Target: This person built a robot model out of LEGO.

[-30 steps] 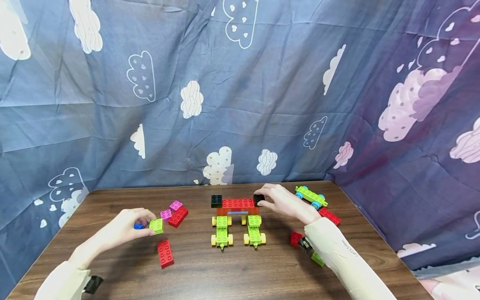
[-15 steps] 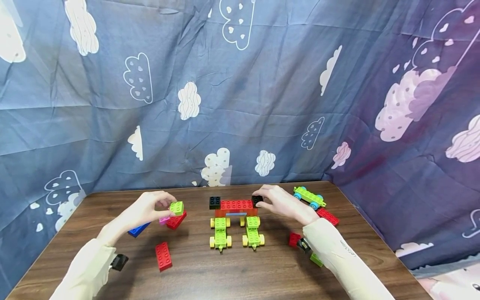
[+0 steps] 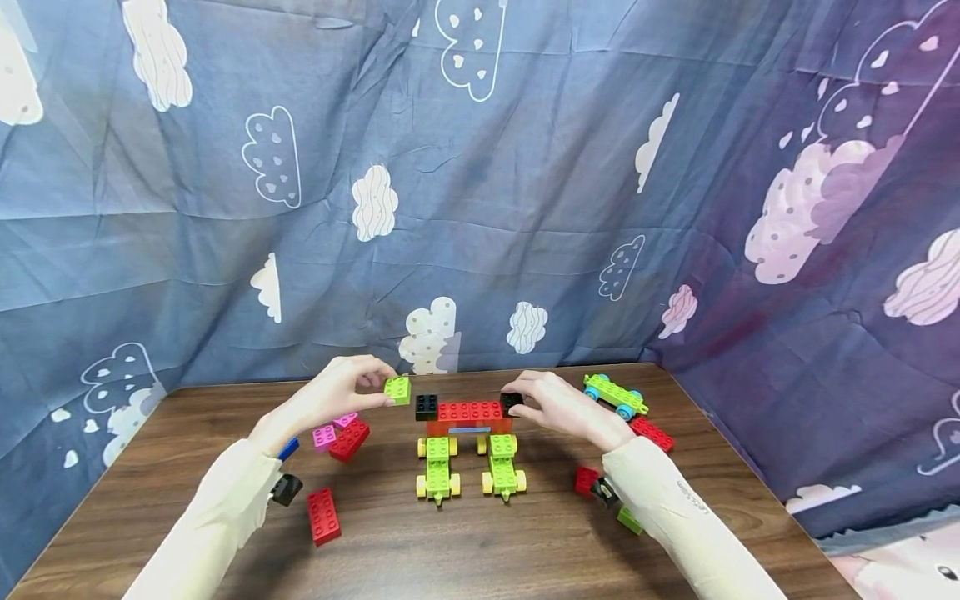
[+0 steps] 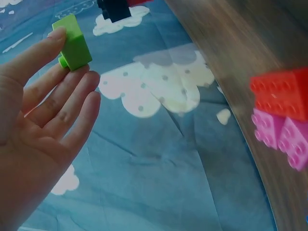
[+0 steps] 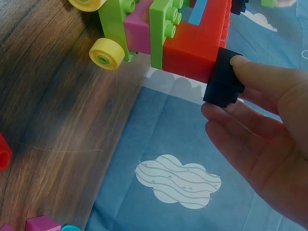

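Note:
My left hand [image 3: 341,393] pinches a small lime green toy building brick [image 3: 397,390] between thumb and fingers, held just left of the built model. In the left wrist view that brick [image 4: 77,45] is gripped near its edge, studs partly showing. My right hand [image 3: 558,406] grips a black brick [image 5: 222,79] at the right end of the model's long red top [image 3: 470,411]. Another black brick [image 3: 426,406] sits at the left end of that top. Below stand two lime green wheeled bases [image 3: 502,469] with yellow wheels; a pink brick [image 5: 138,29] shows between green layers.
Left of the model lie pink bricks [image 3: 324,437], a red brick [image 3: 350,439] and, nearer, another red brick [image 3: 324,517]. At the back right is a lime green car base [image 3: 615,395] with blue wheels, beside a red brick [image 3: 652,433]. A patterned curtain [image 3: 480,208] hangs behind.
My left hand has lifted the lime green brick and carried it right and away, close to the left black brick. My right hand keeps its grip on the right black brick.

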Demonstrator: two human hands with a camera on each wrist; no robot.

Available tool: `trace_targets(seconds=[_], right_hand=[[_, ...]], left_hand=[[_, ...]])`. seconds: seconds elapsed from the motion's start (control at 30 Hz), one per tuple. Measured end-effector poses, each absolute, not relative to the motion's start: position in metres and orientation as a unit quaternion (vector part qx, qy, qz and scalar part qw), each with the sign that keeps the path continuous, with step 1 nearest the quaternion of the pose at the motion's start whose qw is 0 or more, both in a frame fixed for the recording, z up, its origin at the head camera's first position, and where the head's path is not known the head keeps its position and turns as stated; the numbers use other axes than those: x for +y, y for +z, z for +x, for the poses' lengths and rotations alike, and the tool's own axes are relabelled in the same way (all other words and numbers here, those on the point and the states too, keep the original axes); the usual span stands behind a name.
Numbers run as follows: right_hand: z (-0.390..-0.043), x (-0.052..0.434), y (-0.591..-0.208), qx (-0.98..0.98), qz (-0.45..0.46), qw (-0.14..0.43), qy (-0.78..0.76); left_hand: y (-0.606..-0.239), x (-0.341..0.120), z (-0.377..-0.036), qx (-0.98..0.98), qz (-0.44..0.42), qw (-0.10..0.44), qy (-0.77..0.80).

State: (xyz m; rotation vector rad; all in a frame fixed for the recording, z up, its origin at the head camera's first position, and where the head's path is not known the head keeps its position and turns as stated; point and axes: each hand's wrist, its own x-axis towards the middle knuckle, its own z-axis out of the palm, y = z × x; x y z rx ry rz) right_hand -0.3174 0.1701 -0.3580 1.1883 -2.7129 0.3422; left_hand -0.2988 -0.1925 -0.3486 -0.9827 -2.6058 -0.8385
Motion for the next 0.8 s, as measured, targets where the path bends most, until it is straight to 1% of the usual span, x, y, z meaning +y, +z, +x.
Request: trace_targets(seconds=[0.2,0.57,0.8], right_hand=[[-0.317,0.170,-0.358,-0.907,0.397,0.086,0.109],[-0.318,0.170,-0.357,-0.907,0.398,0.082,0.109],[-0.319,0.172,-0.357,-0.907,0.397,0.067,0.123]], left_hand=[[-0.345,-0.170,-0.306,-0.884,-0.355,0.124,-0.278],[-0.346,-0.137,-0.315,-0.892,-0.360,0.101,-0.253],[-0.350,-0.122,-0.320,-0.894,-0.362,0.094,-0.247]])
